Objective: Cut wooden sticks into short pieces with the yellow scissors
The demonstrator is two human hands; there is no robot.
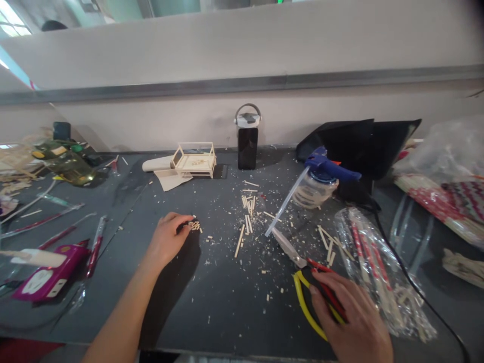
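Observation:
My left hand (pixel 172 237) rests on the dark table beside a small pile of cut wooden stick pieces (pixel 195 226). Its thumb and index finger are drawn together at the pile's edge; whatever may lie between the tips is too small to make out. In my right hand (pixel 353 315) are scissors (pixel 298 259) with red, yellow and black handles, their blades pointing away to the left. Longer wooden sticks (pixel 248 202) and pale crumbs lie between the two hands. Behind them stands a small wooden stick frame (pixel 194 161).
A blue glue gun (pixel 328 166) with a clear glue stick lies across a jar (pixel 314 192). At right are plastic-wrapped sticks (pixel 372 267) and a black cable (pixel 408 282). A phone (pixel 247 148) leans at the back; a magenta device (pixel 56 272) and a bottle (pixel 66 164) are left.

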